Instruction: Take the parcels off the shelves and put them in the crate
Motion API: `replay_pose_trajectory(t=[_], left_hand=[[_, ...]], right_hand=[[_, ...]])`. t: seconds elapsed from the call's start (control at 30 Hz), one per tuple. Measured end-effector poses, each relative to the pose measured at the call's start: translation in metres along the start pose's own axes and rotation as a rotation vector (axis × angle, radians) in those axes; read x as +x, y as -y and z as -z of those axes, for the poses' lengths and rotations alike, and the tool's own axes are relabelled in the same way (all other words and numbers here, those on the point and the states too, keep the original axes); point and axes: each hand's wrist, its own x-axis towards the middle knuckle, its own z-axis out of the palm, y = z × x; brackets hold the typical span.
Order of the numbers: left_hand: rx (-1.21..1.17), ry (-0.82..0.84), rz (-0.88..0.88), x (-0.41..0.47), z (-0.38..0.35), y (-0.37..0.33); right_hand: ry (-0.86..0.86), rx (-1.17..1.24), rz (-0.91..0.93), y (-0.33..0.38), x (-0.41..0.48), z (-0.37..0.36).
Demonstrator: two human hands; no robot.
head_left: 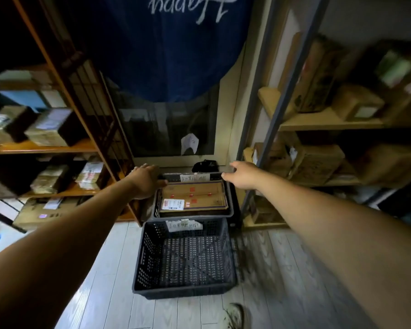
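**A:** Starting at the feet, what is showing nearest?

**B:** A shoe (234, 315) is standing on the pale plank floor (100, 281); just beyond it a dark perforated near crate (150, 252) is sitting with nothing in it, a paper label (184, 225) hanging on its far wall.

**A:** And the parcel?

**B:** A flat cardboard parcel (195, 195) is lying inside the far crate (156, 205), which is touching the near one's far side; both bare arms are reaching over the near crate toward it.

**A:** How are the hands sitting against it?

**B:** The left hand (145, 181) is resting at the far crate's left rim, its thumb pointing at the parcel's left edge; its fingers are hiding behind the knuckles, so I cannot tell whether it is gripping; the right hand (242, 175) is stretching relaxed fingers onto the rim at the far right corner, just beyond the parcel, holding nothing.

**A:** And further out?

**B:** More parcels (50, 129) are waiting on the left shelves (45, 148); brown boxes (316, 162) are crowding the right shelves (318, 125); a blue cloth (164, 55) is hanging at the back.
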Motion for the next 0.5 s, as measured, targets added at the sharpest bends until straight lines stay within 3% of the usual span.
replay_pose_trajectory(t=[0.27,0.5], left_hand=[[-0.04,-0.03,-0.086,-0.083,0.049,-0.03],[-0.065,-0.106,-0.223,-0.143,0.105,-0.107]], right_hand=[[-0.145,0.022,0.013,0.016,-0.115,0.041],[-0.288,0.045,0.045,0.002,-0.199,0.111]])
